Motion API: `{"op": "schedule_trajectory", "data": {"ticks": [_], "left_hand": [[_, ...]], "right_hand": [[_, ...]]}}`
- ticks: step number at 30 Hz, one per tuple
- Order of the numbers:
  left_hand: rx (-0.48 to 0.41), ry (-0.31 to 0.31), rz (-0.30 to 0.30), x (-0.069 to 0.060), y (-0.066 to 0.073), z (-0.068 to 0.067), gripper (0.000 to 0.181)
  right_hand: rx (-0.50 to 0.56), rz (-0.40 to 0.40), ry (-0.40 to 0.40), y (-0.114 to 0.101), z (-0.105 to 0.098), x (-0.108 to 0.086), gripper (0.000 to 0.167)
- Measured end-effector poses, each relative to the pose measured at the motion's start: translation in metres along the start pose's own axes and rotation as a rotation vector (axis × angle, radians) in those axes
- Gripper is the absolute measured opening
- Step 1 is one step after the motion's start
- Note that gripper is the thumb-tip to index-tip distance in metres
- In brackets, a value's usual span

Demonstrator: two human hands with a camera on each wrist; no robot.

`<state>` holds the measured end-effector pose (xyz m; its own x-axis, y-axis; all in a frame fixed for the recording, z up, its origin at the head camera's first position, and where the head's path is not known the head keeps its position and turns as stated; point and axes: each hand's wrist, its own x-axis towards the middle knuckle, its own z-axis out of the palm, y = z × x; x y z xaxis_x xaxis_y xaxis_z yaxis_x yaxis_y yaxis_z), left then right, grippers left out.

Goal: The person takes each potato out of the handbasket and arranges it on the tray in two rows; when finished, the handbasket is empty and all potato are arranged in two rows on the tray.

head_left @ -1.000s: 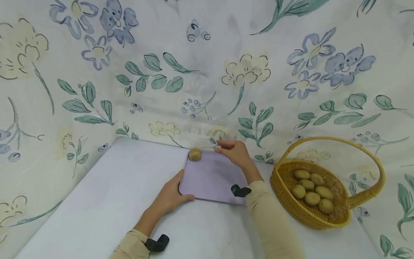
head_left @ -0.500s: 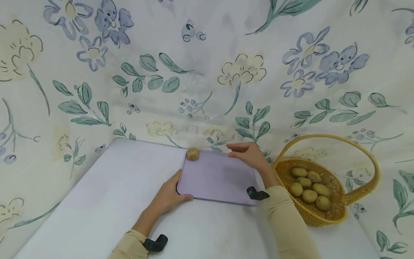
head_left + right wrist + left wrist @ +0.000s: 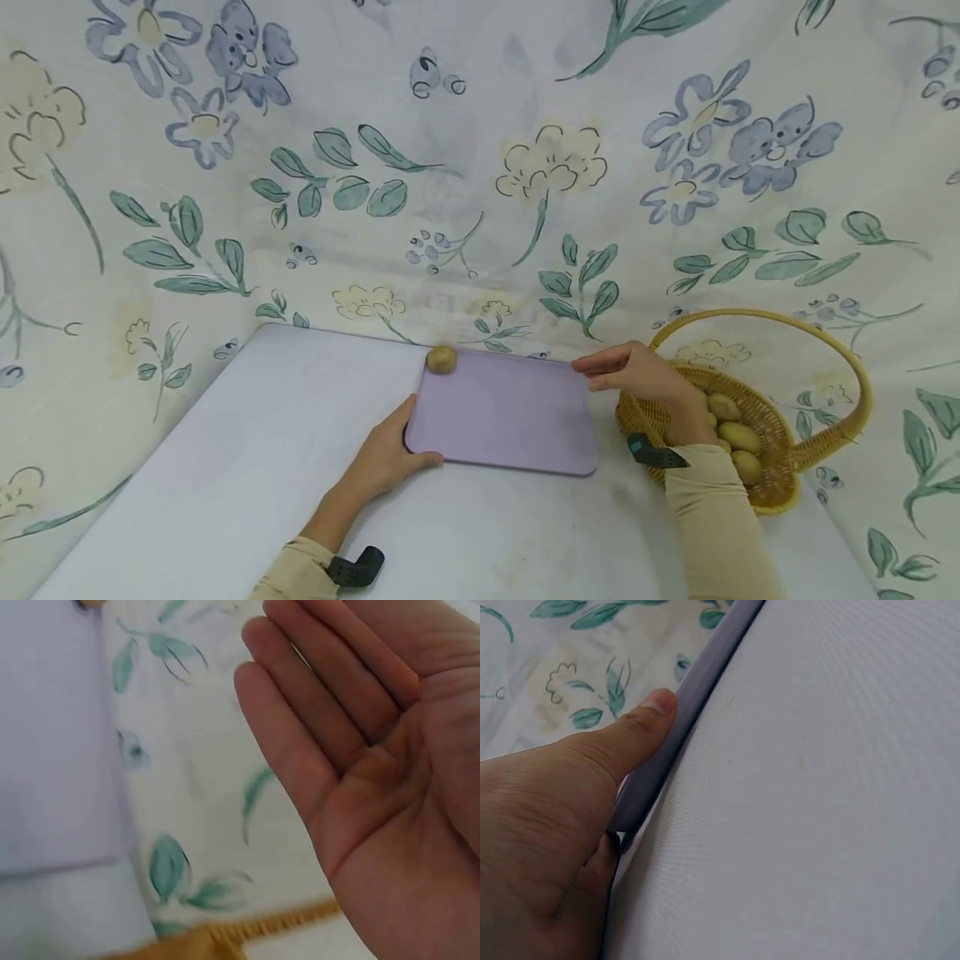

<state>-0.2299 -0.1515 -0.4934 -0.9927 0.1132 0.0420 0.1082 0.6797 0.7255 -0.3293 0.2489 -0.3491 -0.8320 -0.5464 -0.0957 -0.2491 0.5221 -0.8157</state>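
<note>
A flat lilac tray lies on the white table, and a potato sits at its far left corner. My left hand grips the tray's near left corner; the left wrist view shows the thumb against the tray's edge, with the other fingers partly hidden. Fingers extended and nothing held, my right hand hovers between the tray's far right corner and the wicker basket. In the right wrist view its bare palm shows. Several potatoes lie in the basket, some hidden by the right hand and wrist.
The basket's tall arched handle rises at the right of the table. A flower-patterned cloth stands as a backdrop behind the table. White table surface extends to the left of the tray.
My right hand has moved rightward from above the tray toward the basket, staying without a hold on anything. The left hand keeps its grip on the tray; the potato stays at its corner.
</note>
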Motion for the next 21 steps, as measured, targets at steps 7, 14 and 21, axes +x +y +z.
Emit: {"op": "schedule_trajectory", "data": {"ticks": [7, 14, 21], "left_hand": [[-0.002, -0.010, 0.005, 0.000, 0.001, 0.000, 0.117], [0.000, -0.016, -0.002, 0.000, 0.000, -0.001, 0.117], [0.003, -0.017, -0.003, 0.001, 0.000, 0.000, 0.117]], "right_hand": [[-0.016, -0.010, -0.038, 0.023, -0.030, -0.037, 0.043], [-0.050, -0.037, -0.066, 0.051, -0.054, -0.063, 0.043], [-0.038, 0.064, -0.002, 0.075, -0.065, -0.093, 0.043]]}}
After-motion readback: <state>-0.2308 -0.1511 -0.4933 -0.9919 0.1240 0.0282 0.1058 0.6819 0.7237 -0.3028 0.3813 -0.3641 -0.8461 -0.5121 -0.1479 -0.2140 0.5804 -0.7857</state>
